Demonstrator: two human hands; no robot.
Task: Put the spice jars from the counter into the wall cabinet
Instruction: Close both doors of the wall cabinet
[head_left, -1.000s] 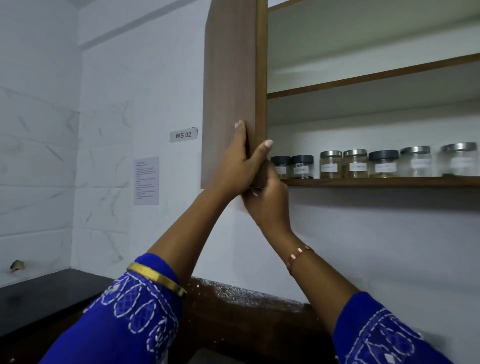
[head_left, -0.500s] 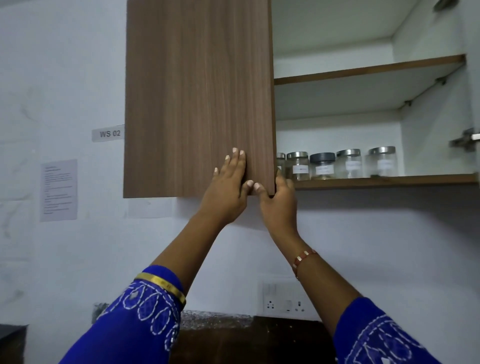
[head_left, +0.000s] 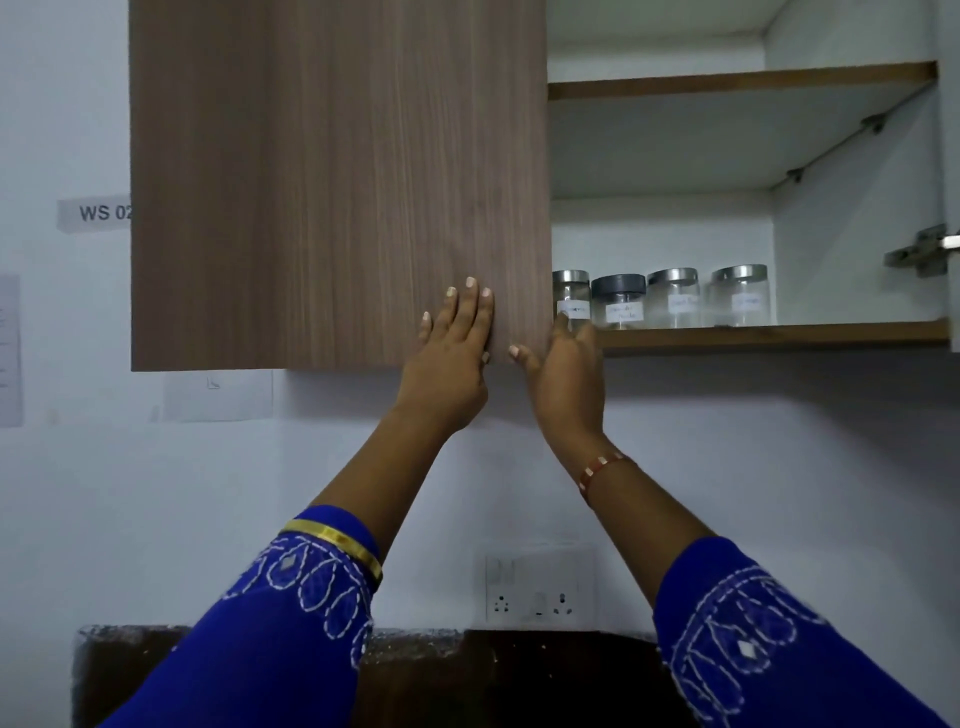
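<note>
White wall fills the background, with a label reading "WS 02" (head_left: 96, 213) partly hidden behind the wall cabinet (head_left: 852, 218) and a switch and socket plate (head_left: 540, 587) lower down, just above a dark counter edge (head_left: 415, 670). Sheets of paper (head_left: 10, 351) are stuck to the wall at the far left and just under the cabinet. On the cabinet's left side, its wood-grain door (head_left: 337, 182) faces the camera and covers that half; the right half stands uncovered, showing 2 white shelves with brown front edges and a metal hinge (head_left: 922, 252) on the right side wall. On the lower shelf (head_left: 779, 335) stand 4 visible spice jars (head_left: 675, 304) in a row, clear glass with white labels, 3 with silver lids and 1 with a dark grey lid; the leftmost is partly hidden by the door edge and a fingertip. The left hand (head_left: 452, 358) lies flat against the door face near its lower right corner, fingers straight and together, grasping nothing. The right hand (head_left: 569, 374) is at the door's lower right edge, fingers extended upward beside that edge and thumb spread toward the left hand; its fingers look relaxed and hold nothing, though whether they touch the edge cannot be told. Both arms wear blue embroidered sleeves (head_left: 291, 613), the left cuff trimmed in gold, and a beaded bracelet (head_left: 597, 470) circles the right wrist.
</note>
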